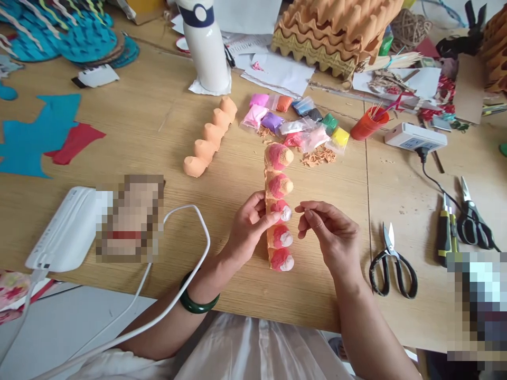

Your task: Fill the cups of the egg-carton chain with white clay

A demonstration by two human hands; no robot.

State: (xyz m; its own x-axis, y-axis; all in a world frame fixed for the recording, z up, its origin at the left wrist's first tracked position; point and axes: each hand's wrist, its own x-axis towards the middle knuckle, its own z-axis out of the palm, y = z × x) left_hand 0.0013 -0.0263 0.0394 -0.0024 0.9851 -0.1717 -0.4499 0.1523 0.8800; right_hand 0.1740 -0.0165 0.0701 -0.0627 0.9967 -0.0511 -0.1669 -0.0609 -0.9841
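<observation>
My left hand (pixel 249 226) grips a strip of egg carton (pixel 280 184) from its left side, the thumb resting on a middle cup. Red-pink clay covers the strip's cups. White clay (pixel 285 238) caps the nearer tips, while the farther two tips are bare. Just right of the strip, my right hand (pixel 330 227) is pinched at thumb and forefinger; whatever lies between them is too small to make out. A plain orange egg-carton strip (pixel 213 136) lies farther left on the table. Beyond the held strip are several packets of coloured clay (pixel 273 122).
Scissors (pixel 391 261) lie right of my right hand, with more scissors (pixel 471 216) beyond. A red cup (pixel 369 124) holds sticks beside a power strip (pixel 415 137). A white bottle (pixel 204 53) and stacked egg trays (pixel 328 37) stand behind. A white cable (pixel 208 232) crosses my left forearm.
</observation>
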